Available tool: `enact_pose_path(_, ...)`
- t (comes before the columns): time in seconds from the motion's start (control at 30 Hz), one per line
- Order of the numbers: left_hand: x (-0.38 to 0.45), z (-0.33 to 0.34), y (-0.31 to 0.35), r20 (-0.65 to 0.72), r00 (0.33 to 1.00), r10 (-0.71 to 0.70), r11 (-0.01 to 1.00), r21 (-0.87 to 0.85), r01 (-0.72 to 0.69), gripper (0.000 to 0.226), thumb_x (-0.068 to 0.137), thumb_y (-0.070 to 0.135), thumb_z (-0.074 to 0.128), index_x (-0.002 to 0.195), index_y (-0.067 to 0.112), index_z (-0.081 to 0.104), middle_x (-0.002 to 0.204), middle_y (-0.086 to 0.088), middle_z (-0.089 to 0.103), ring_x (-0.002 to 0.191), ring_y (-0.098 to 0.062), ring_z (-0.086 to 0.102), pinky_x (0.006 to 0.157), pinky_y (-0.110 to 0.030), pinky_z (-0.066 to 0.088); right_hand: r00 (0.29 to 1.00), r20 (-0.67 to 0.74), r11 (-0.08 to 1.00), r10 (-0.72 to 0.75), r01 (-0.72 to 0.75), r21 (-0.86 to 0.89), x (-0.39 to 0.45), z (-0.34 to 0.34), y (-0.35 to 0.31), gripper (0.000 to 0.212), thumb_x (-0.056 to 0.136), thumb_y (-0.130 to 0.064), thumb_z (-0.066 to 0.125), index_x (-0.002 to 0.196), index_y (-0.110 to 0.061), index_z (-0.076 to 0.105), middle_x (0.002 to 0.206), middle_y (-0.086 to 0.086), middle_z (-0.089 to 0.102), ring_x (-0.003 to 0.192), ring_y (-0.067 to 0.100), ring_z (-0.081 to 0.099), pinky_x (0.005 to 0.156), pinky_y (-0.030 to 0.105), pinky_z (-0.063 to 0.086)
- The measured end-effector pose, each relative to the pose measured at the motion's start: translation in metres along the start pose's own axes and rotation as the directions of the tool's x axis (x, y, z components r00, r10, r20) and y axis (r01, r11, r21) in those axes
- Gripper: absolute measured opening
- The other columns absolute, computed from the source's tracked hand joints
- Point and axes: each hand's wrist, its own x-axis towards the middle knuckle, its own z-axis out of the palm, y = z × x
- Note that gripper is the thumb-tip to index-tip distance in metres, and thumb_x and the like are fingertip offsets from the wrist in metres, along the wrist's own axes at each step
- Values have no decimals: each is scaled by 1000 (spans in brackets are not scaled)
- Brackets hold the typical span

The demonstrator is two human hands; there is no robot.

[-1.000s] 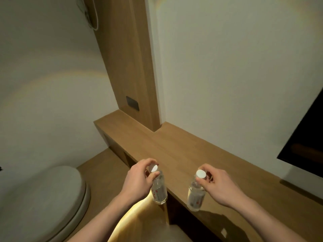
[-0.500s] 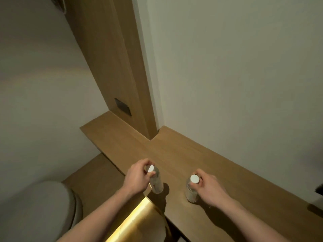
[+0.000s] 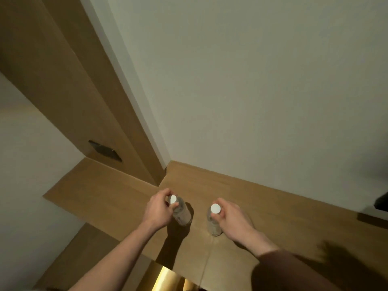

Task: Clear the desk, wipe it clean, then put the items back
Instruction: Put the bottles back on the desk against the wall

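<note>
Two small clear water bottles with white caps stand on the wooden desk (image 3: 262,208). My left hand (image 3: 157,208) pinches the neck of the left bottle (image 3: 181,213) just under its cap. About a hand's width to the right stands the right bottle (image 3: 214,224), and my right hand (image 3: 233,217) grips its neck below the cap. Both bottle bases touch the desk top, close to its front edge. My fingers hide part of each bottle's shoulder.
A wooden wall panel (image 3: 69,85) with a dark socket plate (image 3: 105,151) rises at the back left, where the desk steps back. A pale wall runs behind the desk. A dark object (image 3: 382,203) sits at the far right edge. A lit strip (image 3: 165,279) glows under the desk front.
Both bottles were carried forward from in front of the desk edge and lowered onto the desk top. The view has tilted up and moved closer to the wall.
</note>
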Motion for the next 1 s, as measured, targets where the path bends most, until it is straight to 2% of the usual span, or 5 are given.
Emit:
enact_pose_path(0.17,26,4,-19,85,991,104,994,-50,-100,27,84,34,83,100,33,61,102,16,62,92,-6,61,79,-33,56,992,-86,992,97,-89,86,9,20,-11,15,93,-44,67,95,-37,54,85,-15,54,77,8,54,62,20,39)
enact_pose_path(0.27,30,16,-42,147,979,141,990,-47,-135,47,76,38,89,115,36,62,110,18,56,104,-8,55,91,-31,50,972,-127,979,199,-191,69,9,35,-11,34,89,-44,74,116,-35,56,114,-11,51,99,9,58,85,25,55)
enact_pose_path(0.43,39,34,-74,246,957,156,977,-181,-113,64,72,40,88,128,37,58,124,19,61,118,-7,58,101,-29,48,943,-87,945,322,-315,85,16,58,-11,70,84,-51,78,143,-35,43,139,-6,43,125,16,53,103,32,51)
enact_pose_path(0.73,68,48,-84,300,926,229,927,-359,-113,66,71,48,83,130,49,53,122,22,66,113,5,62,98,-25,55,866,-194,877,461,-410,251,29,90,-7,60,68,-52,86,120,-39,60,113,-17,68,101,8,66,87,35,58)
enact_pose_path(1.0,147,31,-64,223,971,91,942,-335,-12,70,74,36,89,135,29,57,126,4,71,114,-19,67,93,-33,51,867,-224,888,445,-396,233,74,71,-26,64,62,-40,91,120,-29,65,106,-12,66,95,10,64,84,37,57)
